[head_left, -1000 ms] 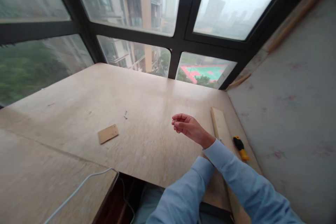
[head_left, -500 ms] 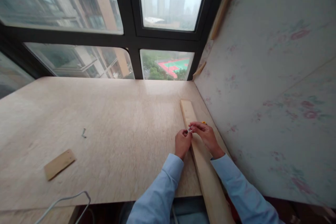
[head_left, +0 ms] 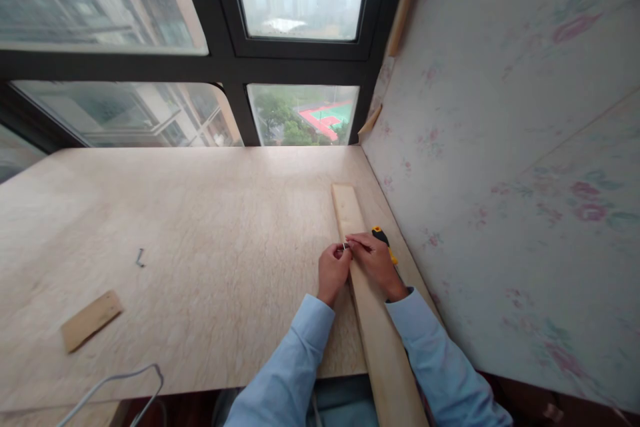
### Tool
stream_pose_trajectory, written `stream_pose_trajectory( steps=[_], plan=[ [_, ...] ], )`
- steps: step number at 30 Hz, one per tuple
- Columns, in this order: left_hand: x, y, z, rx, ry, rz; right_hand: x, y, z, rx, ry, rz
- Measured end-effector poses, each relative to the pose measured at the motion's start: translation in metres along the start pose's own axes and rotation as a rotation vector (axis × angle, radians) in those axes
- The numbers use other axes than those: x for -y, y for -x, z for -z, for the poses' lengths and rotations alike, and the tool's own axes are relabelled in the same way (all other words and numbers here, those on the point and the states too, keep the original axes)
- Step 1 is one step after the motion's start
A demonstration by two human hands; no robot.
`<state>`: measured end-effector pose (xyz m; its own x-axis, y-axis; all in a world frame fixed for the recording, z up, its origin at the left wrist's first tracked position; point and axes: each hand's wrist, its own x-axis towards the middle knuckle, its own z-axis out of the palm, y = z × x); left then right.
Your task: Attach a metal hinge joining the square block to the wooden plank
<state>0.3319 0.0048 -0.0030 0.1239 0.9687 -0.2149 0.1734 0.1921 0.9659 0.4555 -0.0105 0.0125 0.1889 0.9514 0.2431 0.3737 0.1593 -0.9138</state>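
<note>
A long pale wooden board [head_left: 373, 320] runs from the lower edge of the view up toward the window. Over its upper part, my left hand [head_left: 334, 272] and my right hand [head_left: 373, 259] meet fingertip to fingertip. Both are closed in a pinch around a small shiny metal piece [head_left: 345, 247], mostly covered by the fingers, so its kind does not show. Just beyond my right hand lies a tool with a black and yellow handle [head_left: 381, 235], partly hidden by that hand.
A short flat piece of wood [head_left: 91, 321] and a few small screws [head_left: 140, 258] lie on the left of the marbled surface [head_left: 225, 233]. A grey cable [head_left: 117, 379] loops over the front edge. The papered wall [head_left: 480, 180] bounds the right side, the window frame [head_left: 230, 70] the back.
My view has shifted a little to the right, so everything sits further left. More of the black and yellow handle shows beside my right hand. Both hands still pinch the small metal piece.
</note>
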Motion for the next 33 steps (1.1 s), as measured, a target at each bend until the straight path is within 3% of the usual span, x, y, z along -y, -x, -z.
stream_pose_trajectory(
  steps=[10,18,27,33],
  plan=[
    [0.003,-0.001,0.0,0.029,0.008,0.03,0.003,-0.001,0.004,0.068,0.178,0.11],
    [0.0,-0.001,0.0,0.029,0.039,0.051,0.0,0.001,0.008,0.126,0.173,0.146],
    [0.0,-0.001,0.0,0.036,0.067,0.072,0.0,0.0,0.002,0.019,0.273,0.113],
    [-0.001,-0.001,0.0,0.04,0.104,0.106,0.011,0.006,0.013,-0.094,0.159,0.089]
  ],
)
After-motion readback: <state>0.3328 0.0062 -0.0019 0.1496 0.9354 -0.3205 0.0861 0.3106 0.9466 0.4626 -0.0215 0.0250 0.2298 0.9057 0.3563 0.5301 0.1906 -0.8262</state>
